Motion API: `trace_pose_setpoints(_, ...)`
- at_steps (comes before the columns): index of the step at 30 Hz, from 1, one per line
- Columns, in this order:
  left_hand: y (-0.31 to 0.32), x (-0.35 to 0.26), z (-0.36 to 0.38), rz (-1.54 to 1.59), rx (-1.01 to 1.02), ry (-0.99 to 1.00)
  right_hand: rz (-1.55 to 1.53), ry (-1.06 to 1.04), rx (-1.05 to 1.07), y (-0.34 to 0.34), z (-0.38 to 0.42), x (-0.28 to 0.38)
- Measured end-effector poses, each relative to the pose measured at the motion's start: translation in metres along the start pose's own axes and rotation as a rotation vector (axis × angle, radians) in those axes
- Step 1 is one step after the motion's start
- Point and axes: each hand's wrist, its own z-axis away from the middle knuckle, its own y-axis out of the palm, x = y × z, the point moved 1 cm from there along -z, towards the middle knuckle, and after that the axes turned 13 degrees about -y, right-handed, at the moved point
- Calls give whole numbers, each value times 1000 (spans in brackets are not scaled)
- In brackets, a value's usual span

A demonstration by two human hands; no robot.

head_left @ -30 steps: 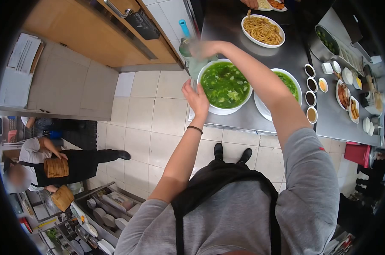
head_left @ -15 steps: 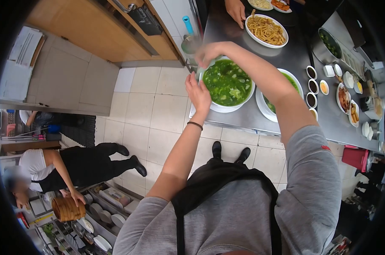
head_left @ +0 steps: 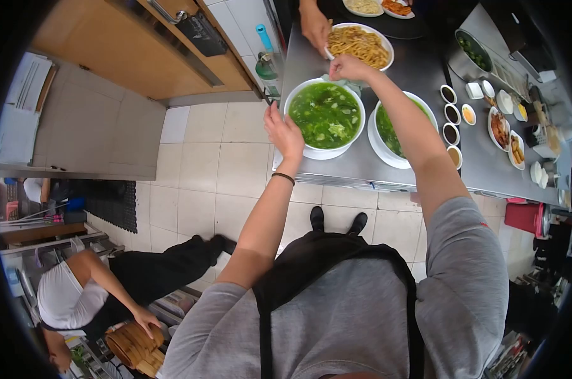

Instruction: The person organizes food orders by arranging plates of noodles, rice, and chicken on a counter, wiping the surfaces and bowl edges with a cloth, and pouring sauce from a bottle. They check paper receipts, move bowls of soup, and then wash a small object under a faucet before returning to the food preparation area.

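A large white bowl of green soup (head_left: 324, 117) sits on a white plate at the near left corner of the steel counter. My left hand (head_left: 284, 131) is at the bowl's left rim, its fingers apart. Beyond the far rim, my right hand (head_left: 349, 68) pinches a pale, crumpled cloth that hangs against the bowl's edge. A second bowl of green soup (head_left: 390, 129) stands to the right on its own plate, partly under my right forearm. Just past my right hand is an oval dish of noodles (head_left: 360, 46), touched by another person's hand (head_left: 315, 26).
Small sauce cups (head_left: 451, 114) line the counter's right part, near dishes of food (head_left: 499, 128) and a metal pot (head_left: 469, 54). A green bottle (head_left: 266, 68) stands by the counter's left edge. At lower left a co-worker (head_left: 77, 287) holds bamboo steamers (head_left: 134, 345).
My right hand has moved right along the bowl's far rim with the cloth. The other person's hand now reaches the noodle dish. The co-worker at left has leaned nearer with the steamers.
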Motion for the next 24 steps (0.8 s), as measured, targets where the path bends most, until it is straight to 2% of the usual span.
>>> trace_pose_setpoints(6, -1, 1, 2, 45, 0, -11, 78, 215, 60, -11, 39, -6)
trace_pose_setpoints(10, 1, 13, -3, 51, 25, -12, 3, 237, 102, -26, 65, 5)
trace_pose_setpoints(12, -3, 13, -10, 37, 39, -6, 9, 166, -132, -46, 77, 18)
trace_pose_setpoints(15, -25, -10, -23, 112, -15, 81, -32, 79, -151, -80, 82, 36)
trace_pose_setpoints(17, -35, -38, -37, 346, 133, 173, -141, 7, -154, -101, 82, 67)
trace_pose_setpoints(18, -34, -49, -43, 351, 125, 168, -113, -24, -148, -111, 80, 87)
trace_pose_setpoints(20, -26, -73, -51, 754, 541, -76, -153, -82, -169, -122, 68, 118)
trace_pose_setpoints(21, -28, -82, -53, 763, 529, -79, -171, -112, -185, -122, 58, 131)
trace_pose_setpoints(23, -34, -99, -55, 1058, 935, -640, -128, -120, -246, -105, 27, 141)
trace_pose_setpoints(24, -44, -102, -58, 1174, 1109, -569, -98, -187, -314, -89, 14, 156)
